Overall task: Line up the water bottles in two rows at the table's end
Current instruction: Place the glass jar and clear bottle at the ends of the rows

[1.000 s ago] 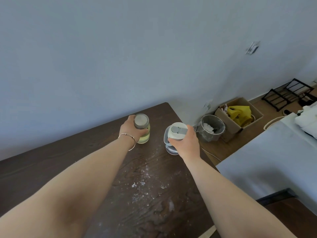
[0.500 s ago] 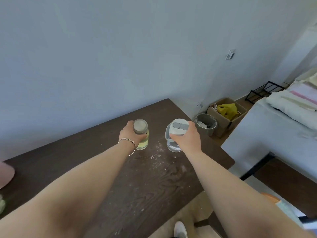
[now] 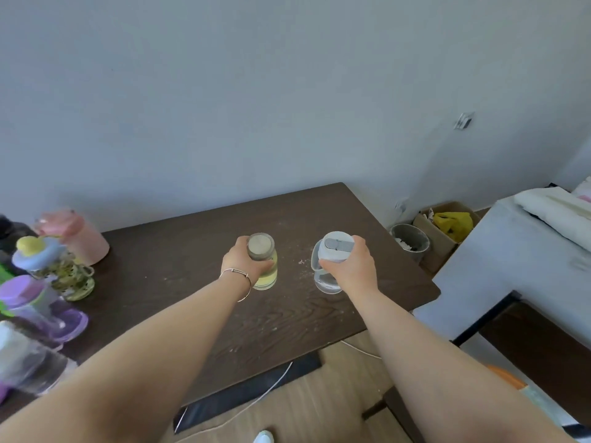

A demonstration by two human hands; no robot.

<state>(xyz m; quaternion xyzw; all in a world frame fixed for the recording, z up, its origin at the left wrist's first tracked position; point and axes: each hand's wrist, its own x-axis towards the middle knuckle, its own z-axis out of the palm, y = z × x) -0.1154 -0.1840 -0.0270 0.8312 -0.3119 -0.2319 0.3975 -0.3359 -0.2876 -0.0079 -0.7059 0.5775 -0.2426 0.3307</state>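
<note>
My left hand (image 3: 243, 263) grips a yellow-tinted bottle (image 3: 267, 276) with a grey round lid, standing upright on the dark wooden table (image 3: 198, 251). My right hand (image 3: 351, 266) grips a clear bottle (image 3: 326, 281) with a white and grey lid, standing a hand's width to the right of the yellow one. Both bottles are near the table's right end. Several more bottles stand at the left edge: a pink bottle (image 3: 80, 238), a floral bottle with a blue lid (image 3: 60, 270), a purple bottle (image 3: 35, 308) and a clear blurred one (image 3: 25, 356).
A wall runs behind the table. Right of the table's end stand a grey bin (image 3: 411, 243) and a cardboard box (image 3: 447, 228) with yellow contents. A white-covered surface (image 3: 511, 251) lies further right. A white cable (image 3: 271, 385) lies on the floor below.
The view has swung left and back, so the bottles at the left came into sight. Both hands stay on their bottles, which stand about where they were on the table.
</note>
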